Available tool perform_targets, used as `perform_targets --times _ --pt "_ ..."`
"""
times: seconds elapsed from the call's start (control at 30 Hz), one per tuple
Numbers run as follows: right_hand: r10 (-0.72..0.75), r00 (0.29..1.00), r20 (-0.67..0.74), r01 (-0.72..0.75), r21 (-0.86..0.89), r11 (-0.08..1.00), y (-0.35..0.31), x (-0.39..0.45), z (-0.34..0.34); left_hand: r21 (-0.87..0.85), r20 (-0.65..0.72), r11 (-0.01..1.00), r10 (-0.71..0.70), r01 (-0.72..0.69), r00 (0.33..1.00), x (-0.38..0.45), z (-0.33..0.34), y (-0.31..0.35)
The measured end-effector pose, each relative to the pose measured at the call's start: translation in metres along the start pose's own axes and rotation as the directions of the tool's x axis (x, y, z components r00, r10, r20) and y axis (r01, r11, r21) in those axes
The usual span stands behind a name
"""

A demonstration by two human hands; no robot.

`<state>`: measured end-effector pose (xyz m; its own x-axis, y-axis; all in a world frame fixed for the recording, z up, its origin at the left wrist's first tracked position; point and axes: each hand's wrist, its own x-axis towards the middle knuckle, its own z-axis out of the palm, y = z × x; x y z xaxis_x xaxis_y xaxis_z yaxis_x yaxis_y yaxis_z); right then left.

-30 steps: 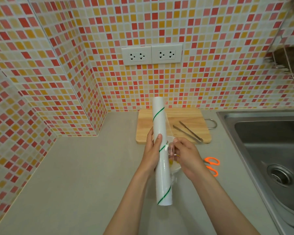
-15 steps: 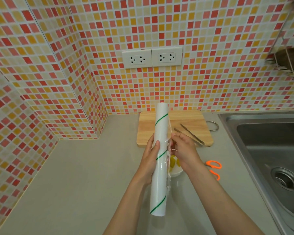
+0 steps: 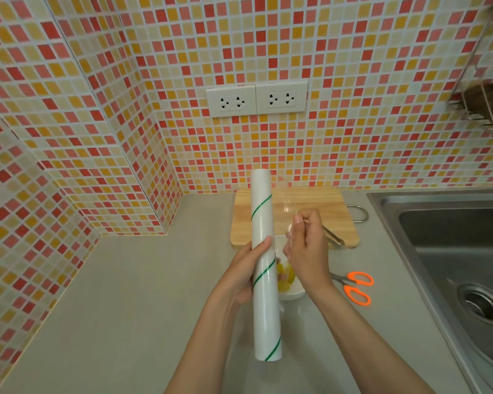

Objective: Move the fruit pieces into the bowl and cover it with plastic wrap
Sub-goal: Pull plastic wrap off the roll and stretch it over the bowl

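Observation:
My left hand (image 3: 246, 270) grips a long white plastic wrap roll (image 3: 264, 251) with green spiral stripes, held upright above the counter. My right hand (image 3: 308, 248) pinches the clear film's free edge (image 3: 286, 207) and holds it a short way to the right of the roll. Beneath both hands sits a white bowl (image 3: 295, 291) with yellow fruit pieces (image 3: 285, 275) inside, mostly hidden by the roll and my right hand.
A wooden cutting board (image 3: 319, 207) lies against the tiled wall with metal tongs (image 3: 335, 237) on it. Orange-handled scissors (image 3: 355, 285) rest right of the bowl. A steel sink (image 3: 453, 251) fills the right side. Grey counter (image 3: 140, 294) stretches left.
My right hand has drawn the film's edge away from the roll to the right, opening a strip of clear film. The roll stays upright in my left hand.

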<state>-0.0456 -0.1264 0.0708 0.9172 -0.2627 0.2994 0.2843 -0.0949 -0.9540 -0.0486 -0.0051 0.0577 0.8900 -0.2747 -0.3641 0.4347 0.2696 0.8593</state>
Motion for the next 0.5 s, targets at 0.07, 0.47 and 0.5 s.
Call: perform_targets --times 0.07,0.47,0.5 --pt "0.062 0.997 -0.04 -0.063 -0.018 0.998 0.001 0.004 0.0 0.012 0.042 1.0 0.0 0.0 0.999 -0.001 0.001 0.006" --pt "0.291 0.953 0.082 -0.287 -0.055 0.956 0.001 -0.023 -0.021 0.016 -0.045 0.999 0.037 -0.037 0.998 0.0 -0.002 0.011" --pt "0.336 0.927 0.17 -0.331 -0.058 0.942 0.002 -0.034 -0.022 -0.001 -0.041 0.999 0.044 -0.044 0.998 0.0 -0.004 0.014"
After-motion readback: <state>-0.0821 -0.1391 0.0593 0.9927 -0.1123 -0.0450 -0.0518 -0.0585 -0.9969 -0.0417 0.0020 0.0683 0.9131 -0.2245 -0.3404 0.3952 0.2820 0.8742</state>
